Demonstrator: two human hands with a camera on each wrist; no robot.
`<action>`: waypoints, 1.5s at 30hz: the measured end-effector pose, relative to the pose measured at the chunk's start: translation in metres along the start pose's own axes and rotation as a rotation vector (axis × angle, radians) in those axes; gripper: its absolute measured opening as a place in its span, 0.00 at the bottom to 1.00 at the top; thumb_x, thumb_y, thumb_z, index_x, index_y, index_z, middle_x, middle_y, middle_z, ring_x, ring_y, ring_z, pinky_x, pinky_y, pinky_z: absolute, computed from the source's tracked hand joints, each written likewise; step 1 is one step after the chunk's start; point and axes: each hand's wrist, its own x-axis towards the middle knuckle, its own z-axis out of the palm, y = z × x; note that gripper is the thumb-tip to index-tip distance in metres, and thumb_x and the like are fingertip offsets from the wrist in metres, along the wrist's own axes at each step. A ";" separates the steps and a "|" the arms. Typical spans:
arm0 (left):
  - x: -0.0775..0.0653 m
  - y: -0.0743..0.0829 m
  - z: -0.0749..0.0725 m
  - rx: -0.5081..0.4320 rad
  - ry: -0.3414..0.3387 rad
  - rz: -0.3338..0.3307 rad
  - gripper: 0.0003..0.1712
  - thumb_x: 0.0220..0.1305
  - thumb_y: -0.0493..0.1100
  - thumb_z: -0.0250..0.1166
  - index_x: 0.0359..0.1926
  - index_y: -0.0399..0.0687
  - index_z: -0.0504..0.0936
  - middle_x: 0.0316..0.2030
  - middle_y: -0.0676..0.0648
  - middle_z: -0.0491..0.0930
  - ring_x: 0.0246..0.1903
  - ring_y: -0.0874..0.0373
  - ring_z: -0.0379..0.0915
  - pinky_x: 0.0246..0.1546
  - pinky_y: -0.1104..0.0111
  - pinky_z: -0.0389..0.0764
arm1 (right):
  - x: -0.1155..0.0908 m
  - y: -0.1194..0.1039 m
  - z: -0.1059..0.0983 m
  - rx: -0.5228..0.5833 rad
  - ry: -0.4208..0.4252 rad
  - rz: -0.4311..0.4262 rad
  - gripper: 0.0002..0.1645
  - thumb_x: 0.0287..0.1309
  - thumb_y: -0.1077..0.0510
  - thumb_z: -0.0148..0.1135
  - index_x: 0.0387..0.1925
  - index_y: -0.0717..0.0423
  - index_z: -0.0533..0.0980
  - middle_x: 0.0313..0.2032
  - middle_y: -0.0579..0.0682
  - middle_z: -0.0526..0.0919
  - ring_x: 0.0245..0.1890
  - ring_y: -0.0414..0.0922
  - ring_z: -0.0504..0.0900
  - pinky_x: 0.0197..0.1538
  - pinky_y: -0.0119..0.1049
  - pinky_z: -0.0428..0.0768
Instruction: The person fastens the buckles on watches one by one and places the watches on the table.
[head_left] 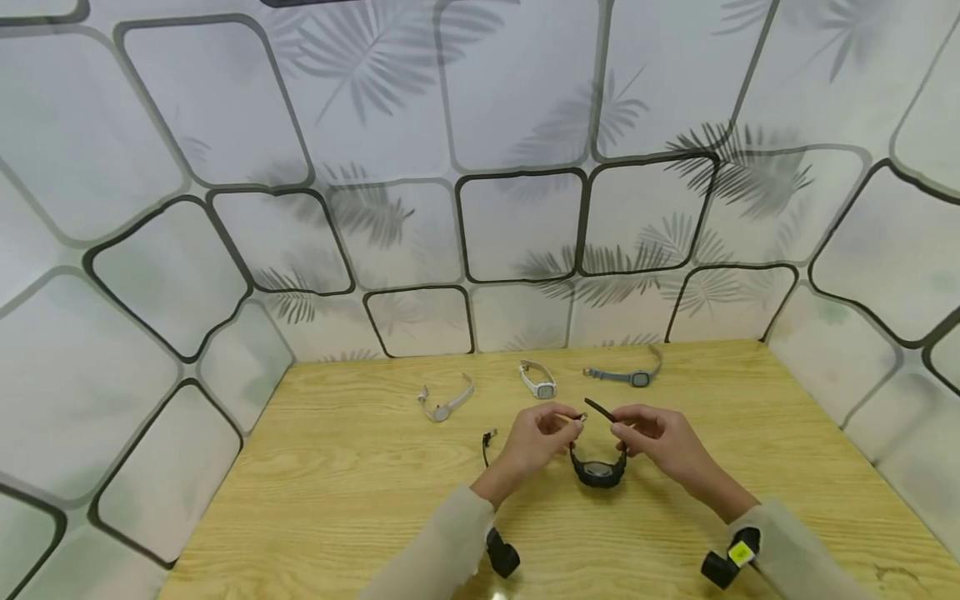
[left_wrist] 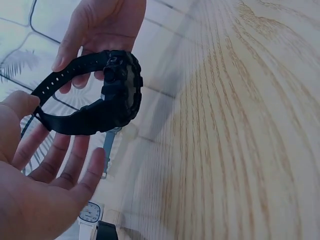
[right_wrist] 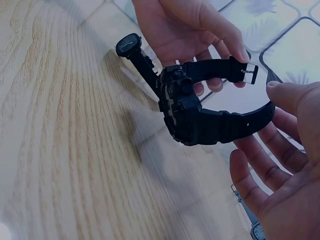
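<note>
Thumb to fingers, my left grip (head_left: 538,435) pinches the buckle end (right_wrist: 251,74), my right grip (head_left: 660,433) the holed end (head_left: 597,408) of the black watch (head_left: 598,472), between them over the table (head_left: 337,483). Probably light: bendy straps (left_wrist: 75,124), firm case (left_wrist: 131,92); pinch near the tips.

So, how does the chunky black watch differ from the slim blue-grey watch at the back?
The chunky black watch is held by the left hand and right hand; the slim blue-grey watch lies untouched on the wood-grain table. The chunky black watch has a bulky case, the slim blue-grey watch a smaller one. Both straps are unfastened.
</note>
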 end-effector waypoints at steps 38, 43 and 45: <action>-0.005 0.000 -0.013 -0.054 0.026 0.122 0.14 0.71 0.42 0.68 0.55 0.47 0.87 0.43 0.43 0.87 0.39 0.57 0.84 0.49 0.42 0.82 | 0.002 -0.007 0.010 -0.044 -0.058 -0.086 0.17 0.71 0.56 0.65 0.57 0.59 0.81 0.45 0.63 0.86 0.40 0.52 0.87 0.41 0.44 0.87; -0.005 0.000 -0.015 -0.052 0.034 0.116 0.13 0.71 0.41 0.68 0.55 0.46 0.87 0.43 0.41 0.87 0.38 0.60 0.82 0.48 0.49 0.84 | 0.004 -0.009 0.013 -0.055 -0.060 -0.081 0.17 0.71 0.55 0.65 0.57 0.57 0.82 0.45 0.60 0.86 0.40 0.53 0.86 0.42 0.45 0.87; -0.005 0.000 -0.017 -0.042 0.036 0.117 0.13 0.71 0.41 0.68 0.55 0.46 0.87 0.43 0.41 0.87 0.37 0.62 0.82 0.46 0.58 0.86 | 0.005 -0.010 0.014 -0.060 -0.058 -0.080 0.17 0.71 0.55 0.66 0.57 0.57 0.82 0.44 0.58 0.87 0.40 0.52 0.86 0.42 0.45 0.87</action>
